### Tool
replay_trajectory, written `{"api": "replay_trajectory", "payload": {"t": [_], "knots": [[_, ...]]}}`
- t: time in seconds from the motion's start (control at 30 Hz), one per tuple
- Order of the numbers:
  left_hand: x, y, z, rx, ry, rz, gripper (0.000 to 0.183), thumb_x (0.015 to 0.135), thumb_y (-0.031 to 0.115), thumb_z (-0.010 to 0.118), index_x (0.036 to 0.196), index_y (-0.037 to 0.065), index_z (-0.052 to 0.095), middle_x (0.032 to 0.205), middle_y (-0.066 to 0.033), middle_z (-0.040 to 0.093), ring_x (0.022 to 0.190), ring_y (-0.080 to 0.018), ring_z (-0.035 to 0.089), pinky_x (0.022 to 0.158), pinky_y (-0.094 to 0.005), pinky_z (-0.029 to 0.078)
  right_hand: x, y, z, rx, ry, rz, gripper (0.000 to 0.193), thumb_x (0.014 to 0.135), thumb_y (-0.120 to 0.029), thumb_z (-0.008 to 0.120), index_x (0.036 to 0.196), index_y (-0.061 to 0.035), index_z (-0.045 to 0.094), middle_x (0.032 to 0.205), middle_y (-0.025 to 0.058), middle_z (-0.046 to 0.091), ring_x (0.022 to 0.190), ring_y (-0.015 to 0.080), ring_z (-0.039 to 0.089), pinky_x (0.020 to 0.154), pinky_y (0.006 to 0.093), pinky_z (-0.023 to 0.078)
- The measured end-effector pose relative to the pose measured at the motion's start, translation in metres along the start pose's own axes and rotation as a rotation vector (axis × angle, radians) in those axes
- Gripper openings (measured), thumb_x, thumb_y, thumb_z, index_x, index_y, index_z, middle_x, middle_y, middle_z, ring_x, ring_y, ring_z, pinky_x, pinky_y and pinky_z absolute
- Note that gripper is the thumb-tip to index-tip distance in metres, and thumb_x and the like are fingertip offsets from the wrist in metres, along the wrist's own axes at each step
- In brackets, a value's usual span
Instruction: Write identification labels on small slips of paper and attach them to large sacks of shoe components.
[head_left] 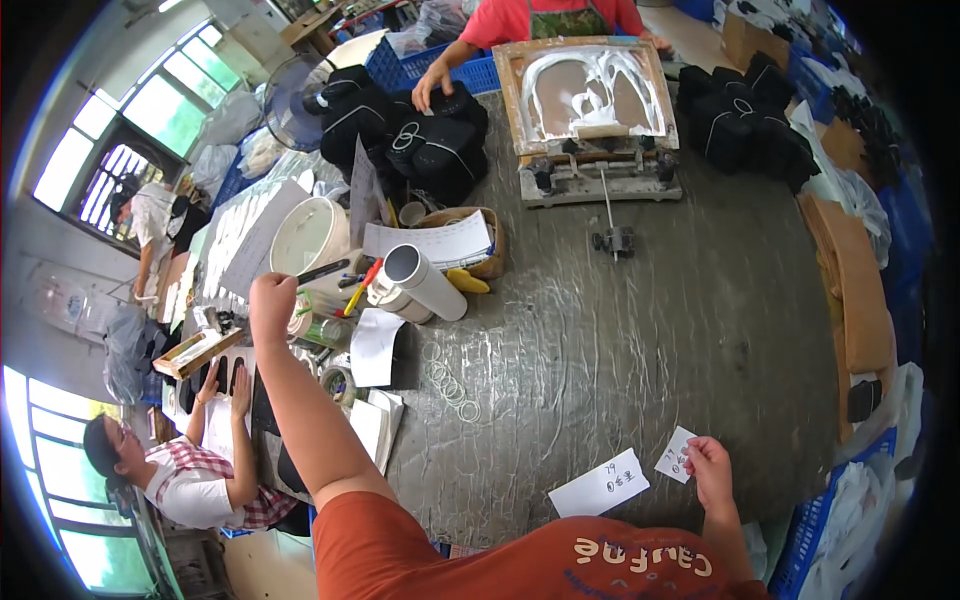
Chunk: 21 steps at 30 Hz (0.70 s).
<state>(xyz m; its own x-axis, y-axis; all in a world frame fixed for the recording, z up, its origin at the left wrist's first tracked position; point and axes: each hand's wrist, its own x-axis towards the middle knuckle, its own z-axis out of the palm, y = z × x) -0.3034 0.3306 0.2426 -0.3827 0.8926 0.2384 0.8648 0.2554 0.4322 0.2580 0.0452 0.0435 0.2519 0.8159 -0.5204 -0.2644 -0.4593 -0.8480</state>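
Note:
My left hand (271,308) is raised on an outstretched arm, its fingers closed around a dark marker pen (323,271). The pen is beside a white bucket (306,238) and above a cluster of pens and tubs. Low on the right, my right hand (711,468) pinches the edge of a small white paper slip (674,456) with handwriting. Left of that slip, a larger handwritten paper (603,484) lies flat on the dark table (720,330). Several pale rubber bands (452,388) are scattered left of the table's middle.
A white cylinder (430,285) stands near a basket (492,245) of papers. Across the table, a person in red (550,22) touches black bundles (440,150) beside a clamped screen frame (587,95). Another person (200,470) works at left. Brown folded material (858,300) lies along the right edge.

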Motion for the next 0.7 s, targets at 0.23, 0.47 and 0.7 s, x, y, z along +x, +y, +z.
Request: {"api": "replay_trajectory", "payload": {"t": [0.23, 0.47, 0.7], "knots": [[0.034, -0.007, 0.093, 0.477, -0.129, -0.064, 0.029, 0.073, 0.022, 0.047, 0.086, 0.001, 0.063, 0.093, -0.0208, 0.06, 0.09, -0.0348, 0.058, 0.076, -0.0419, 0.045, 0.004, -0.002, 0.038, -0.203, -0.055, 0.047, 0.012, 0.08, -0.004, 0.055, 0.092, -0.0014, 0.055, 0.074, 0.0018, 0.055, 0.062, 0.0077, 0.052, 0.055, 0.0204, 0.042], [0.034, -0.038, 0.094, 0.753, -0.135, 0.131, 0.039, 0.083, 0.033, 0.045, 0.111, 0.008, 0.054, 0.101, -0.0181, 0.059, 0.096, -0.0334, 0.055, 0.084, -0.0434, 0.041, 0.034, -0.006, 0.057, -0.345, -0.255, -0.13, 0.014, 0.08, -0.006, 0.057, 0.093, -0.0007, 0.056, 0.077, -0.0004, 0.054, 0.069, 0.0065, 0.051, 0.06, 0.022, 0.043], [-0.204, -0.004, 0.117, -0.153, -0.106, 0.224, 0.012, 0.076, 0.008, 0.058, 0.087, 0.003, 0.059, 0.081, -0.0099, 0.062, 0.078, -0.0229, 0.059, 0.072, -0.0319, 0.045, 0.033, -0.016, 0.074, -0.939, -0.487, -0.55, 0.015, 0.076, -0.009, 0.058, 0.09, -0.0032, 0.059, 0.087, 0.0088, 0.057, 0.083, 0.0235, 0.055, 0.075, 0.0328, 0.044]]}}
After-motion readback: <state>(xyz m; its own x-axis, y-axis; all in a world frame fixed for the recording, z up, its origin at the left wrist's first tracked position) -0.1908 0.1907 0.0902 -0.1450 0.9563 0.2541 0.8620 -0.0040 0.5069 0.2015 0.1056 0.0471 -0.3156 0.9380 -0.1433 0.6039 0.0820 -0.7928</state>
